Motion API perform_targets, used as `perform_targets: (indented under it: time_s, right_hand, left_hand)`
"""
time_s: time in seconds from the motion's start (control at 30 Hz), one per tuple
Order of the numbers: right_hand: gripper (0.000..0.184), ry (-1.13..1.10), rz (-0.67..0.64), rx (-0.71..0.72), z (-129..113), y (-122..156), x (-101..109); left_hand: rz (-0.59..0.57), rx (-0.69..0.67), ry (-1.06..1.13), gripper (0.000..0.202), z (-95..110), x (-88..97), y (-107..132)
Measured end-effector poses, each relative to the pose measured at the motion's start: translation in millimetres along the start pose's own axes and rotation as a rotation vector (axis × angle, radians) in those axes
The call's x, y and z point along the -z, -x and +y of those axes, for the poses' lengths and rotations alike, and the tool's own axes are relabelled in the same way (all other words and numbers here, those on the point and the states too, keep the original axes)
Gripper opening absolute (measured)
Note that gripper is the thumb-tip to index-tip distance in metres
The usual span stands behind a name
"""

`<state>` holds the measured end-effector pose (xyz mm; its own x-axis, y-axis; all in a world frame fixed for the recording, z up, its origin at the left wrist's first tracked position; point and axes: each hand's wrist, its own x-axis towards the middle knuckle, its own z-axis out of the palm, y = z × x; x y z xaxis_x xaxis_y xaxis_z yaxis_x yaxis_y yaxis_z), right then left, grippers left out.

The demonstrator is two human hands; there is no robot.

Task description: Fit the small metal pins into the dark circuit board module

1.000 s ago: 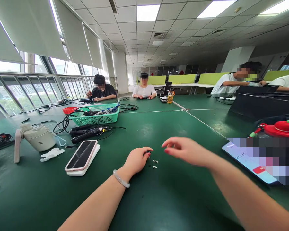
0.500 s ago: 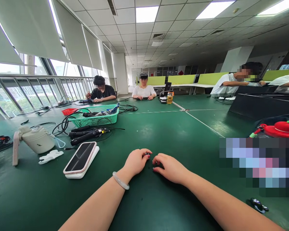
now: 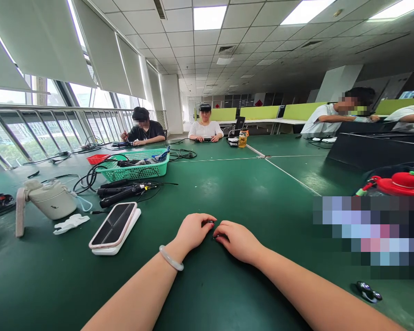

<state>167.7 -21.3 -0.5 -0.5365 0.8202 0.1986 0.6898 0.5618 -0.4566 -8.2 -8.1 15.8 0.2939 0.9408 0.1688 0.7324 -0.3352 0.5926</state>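
Observation:
My left hand (image 3: 193, 230) rests on the green table (image 3: 227, 285), fingers curled and pinching a tiny dark part (image 3: 210, 223) at the fingertips. A pale bangle sits on that wrist. My right hand (image 3: 238, 240) lies right beside it, fingers curled down onto the table over some small parts that it hides. The fingertips of the two hands almost touch.
A phone (image 3: 113, 219) lies on a white pad to the left, beyond it a cream bottle (image 3: 50, 200), black tools with cables (image 3: 122, 191) and a green basket (image 3: 134, 166). A red-lidded bottle (image 3: 400, 183) stands at right, a small dark object (image 3: 368, 291) near the front right. Other people sit at the far end.
My right hand came in from the right and dropped onto the small parts beside my left hand. The left hand stayed in place.

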Motion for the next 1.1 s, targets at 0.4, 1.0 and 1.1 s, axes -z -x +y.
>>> perform_targets:
  time_s: [0.4,1.0,1.1]
  right_hand:
    - [0.018,-0.014,-0.027,0.016,-2.4,1.6,3.5]
    - [0.019,0.006,-0.004,0.026,1.9,-4.1,-2.7]
    - [0.012,-0.016,0.011,-0.025,1.2,-5.3,-1.6]
  left_hand:
    - [0.046,0.055,-0.024,0.022,2.0,1.8,0.2]
    - [0.057,0.034,0.004,0.014,-2.9,-2.0,-0.5]
    - [0.061,0.041,0.005,0.014,-3.6,-2.0,0.0]
